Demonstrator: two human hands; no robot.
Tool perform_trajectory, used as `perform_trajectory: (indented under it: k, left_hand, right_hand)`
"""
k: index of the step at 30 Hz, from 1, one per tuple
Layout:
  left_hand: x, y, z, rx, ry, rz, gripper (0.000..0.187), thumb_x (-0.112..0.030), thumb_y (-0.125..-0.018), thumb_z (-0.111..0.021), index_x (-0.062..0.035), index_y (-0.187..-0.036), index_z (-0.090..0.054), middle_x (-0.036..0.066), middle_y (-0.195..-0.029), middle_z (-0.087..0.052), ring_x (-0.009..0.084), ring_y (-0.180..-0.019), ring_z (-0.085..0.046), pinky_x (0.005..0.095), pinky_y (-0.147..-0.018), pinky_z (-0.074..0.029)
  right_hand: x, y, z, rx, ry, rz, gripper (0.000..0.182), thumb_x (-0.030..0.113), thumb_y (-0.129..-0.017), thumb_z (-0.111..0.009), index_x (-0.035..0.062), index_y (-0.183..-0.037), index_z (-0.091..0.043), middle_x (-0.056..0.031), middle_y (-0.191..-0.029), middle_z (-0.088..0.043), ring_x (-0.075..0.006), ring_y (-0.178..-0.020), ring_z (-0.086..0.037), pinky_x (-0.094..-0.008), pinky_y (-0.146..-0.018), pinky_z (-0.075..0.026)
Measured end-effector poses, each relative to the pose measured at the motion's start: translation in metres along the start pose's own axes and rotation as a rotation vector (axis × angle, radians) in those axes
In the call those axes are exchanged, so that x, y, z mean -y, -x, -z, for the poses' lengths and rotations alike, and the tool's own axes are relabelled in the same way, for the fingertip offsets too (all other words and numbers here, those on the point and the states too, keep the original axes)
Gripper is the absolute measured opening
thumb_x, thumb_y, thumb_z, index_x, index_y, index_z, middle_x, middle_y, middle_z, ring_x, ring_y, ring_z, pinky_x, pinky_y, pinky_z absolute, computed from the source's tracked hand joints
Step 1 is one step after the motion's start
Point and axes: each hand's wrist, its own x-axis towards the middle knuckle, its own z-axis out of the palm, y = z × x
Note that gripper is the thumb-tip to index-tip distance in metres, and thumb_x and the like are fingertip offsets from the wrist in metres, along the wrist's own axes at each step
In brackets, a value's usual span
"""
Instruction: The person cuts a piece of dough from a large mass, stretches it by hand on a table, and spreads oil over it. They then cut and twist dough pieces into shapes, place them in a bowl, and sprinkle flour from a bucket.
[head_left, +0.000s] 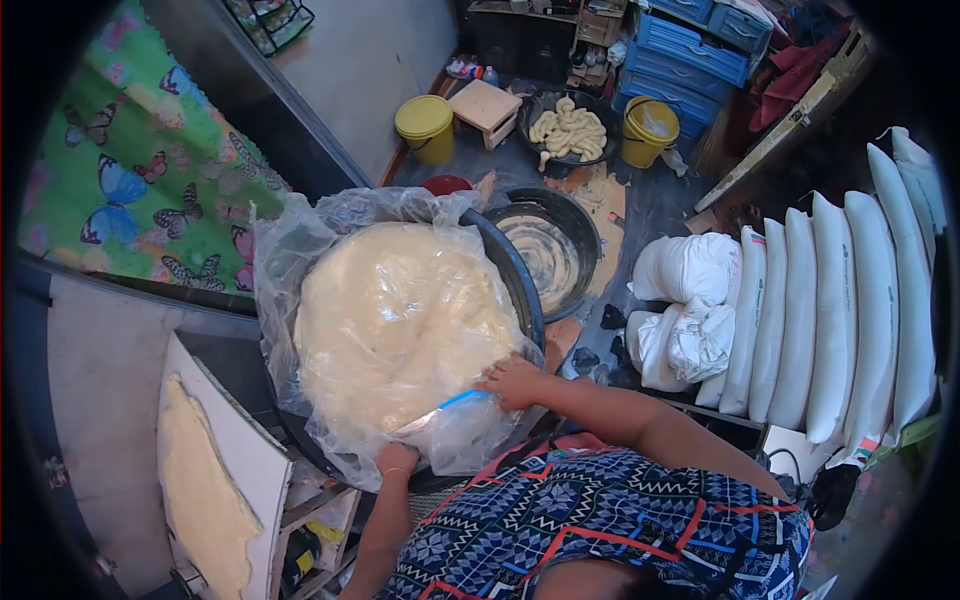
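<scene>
A large mound of pale dough [370, 310] fills a big black basin [510, 270]. Clear plastic sheet [285, 235] lies over the dough and hangs past the rim. At the near edge, my left hand [398, 460] has its fingers curled on the plastic. Further right, my right hand [512, 382] rests on the sheet, its fingers stretched toward the dough. Just beside those fingertips lies a long flat tool with a blue handle [462, 400], its pale end pointing left over the covered dough.
A second black basin [540, 250], streaked with white, stands behind. Farther back are a basin of dough ropes [570, 130], yellow buckets [425, 125] and a wooden stool [485, 105]. White sacks [780, 310] line the right. A board [215, 480] with flattened dough leans at left.
</scene>
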Motion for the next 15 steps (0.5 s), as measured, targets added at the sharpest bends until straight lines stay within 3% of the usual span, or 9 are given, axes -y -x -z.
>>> perform_trajectory:
  k: [2,4,6,8,9,11,12,13,15]
  left_hand:
    - [0.002,-0.002,0.006,0.01,0.008,-0.003,0.053,-0.046,-0.072,-0.058,-0.0027,-0.102,-0.065,0.019,-0.112,-0.06,0.0324,-0.105,-0.057,0.0407,-0.089,-0.044]
    - [0.016,-0.017,0.002,0.188,0.093,-0.117,0.056,-0.048,-0.073,-0.059,0.0013,-0.098,-0.065,0.024,-0.106,-0.061,0.0346,-0.101,-0.058,0.0403,-0.088,-0.045]
    - [0.041,-0.039,0.015,0.341,0.029,-0.395,0.052,-0.045,-0.074,-0.058,0.0029,-0.091,-0.066,0.026,-0.099,-0.061,0.0363,-0.095,-0.059,0.0408,-0.085,-0.045]
    - [0.036,-0.035,0.057,0.217,0.035,-0.283,0.045,-0.041,-0.077,-0.057,0.0018,-0.083,-0.067,0.024,-0.092,-0.063,0.0371,-0.092,-0.06,0.0426,-0.082,-0.046]
    - [0.013,-0.013,0.095,0.135,0.115,-0.135,0.042,-0.039,-0.078,-0.056,0.001,-0.08,-0.068,0.023,-0.088,-0.063,0.0378,-0.086,-0.061,0.0434,-0.078,-0.046]
    - [-0.048,0.035,0.166,-0.099,0.305,-0.14,0.04,-0.037,-0.078,-0.058,0.0028,-0.078,-0.067,0.025,-0.078,-0.062,0.0373,-0.08,-0.061,0.0436,-0.075,-0.047]
    - [-0.085,0.05,0.193,-0.145,0.346,-0.105,0.036,-0.033,-0.079,-0.06,0.0018,-0.085,-0.067,0.023,-0.08,-0.063,0.0367,-0.08,-0.062,0.0417,-0.075,-0.048]
    - [-0.124,0.058,0.207,-0.279,0.455,-0.191,0.035,-0.031,-0.079,-0.061,0.0012,-0.092,-0.066,0.022,-0.086,-0.064,0.0358,-0.085,-0.062,0.0401,-0.077,-0.048]
    - [-0.204,0.061,0.227,-0.463,0.581,-0.405,0.038,-0.029,-0.08,-0.063,0.0003,-0.105,-0.062,0.02,-0.101,-0.062,0.0341,-0.095,-0.06,0.0373,-0.084,-0.046]
  right_hand:
    - [-0.009,-0.003,0.001,0.064,-0.115,0.042,0.068,0.042,-0.081,-0.057,0.0235,-0.141,-0.031,-0.0107,-0.142,-0.036,-0.0301,-0.128,-0.038,-0.05,-0.105,-0.024]
    - [-0.024,-0.006,0.0,0.115,-0.229,0.086,0.065,0.042,-0.083,-0.057,0.0198,-0.139,-0.034,-0.013,-0.141,-0.037,-0.0307,-0.127,-0.039,-0.0461,-0.106,-0.026]
    - [-0.041,0.0,-0.01,-0.194,-0.705,0.311,0.058,0.038,-0.086,-0.058,0.0138,-0.135,-0.04,-0.0161,-0.132,-0.046,-0.0298,-0.119,-0.047,-0.0396,-0.099,-0.036]
    - [-0.064,0.017,0.008,-0.116,-0.9,0.297,0.056,0.036,-0.087,-0.057,0.0133,-0.135,-0.041,-0.0161,-0.13,-0.048,-0.0283,-0.117,-0.049,-0.039,-0.096,-0.039]
    - [-0.079,0.027,0.023,-0.043,-1.088,0.284,0.054,0.034,-0.089,-0.057,0.0128,-0.135,-0.041,-0.016,-0.127,-0.05,-0.0268,-0.115,-0.05,-0.0384,-0.092,-0.042]
    - [-0.128,0.044,0.049,0.028,-1.121,0.277,0.052,0.032,-0.089,-0.057,0.0117,-0.135,-0.041,-0.0145,-0.124,-0.053,-0.024,-0.112,-0.052,-0.0364,-0.089,-0.044]
    - [-0.149,0.055,0.054,0.097,-1.181,0.255,0.051,0.03,-0.09,-0.057,0.0106,-0.134,-0.042,-0.0131,-0.12,-0.055,-0.0212,-0.108,-0.054,-0.0345,-0.086,-0.045]
    - [-0.174,0.064,0.058,-0.05,-1.076,0.289,0.049,0.028,-0.089,-0.058,0.009,-0.132,-0.044,-0.0112,-0.114,-0.058,-0.0173,-0.103,-0.055,-0.0322,-0.085,-0.046]
    - [-0.226,0.091,0.069,-0.228,-1.035,0.2,0.049,0.026,-0.088,-0.059,0.0049,-0.13,-0.045,-0.0129,-0.117,-0.058,-0.0225,-0.099,-0.059,-0.0322,-0.086,-0.045]
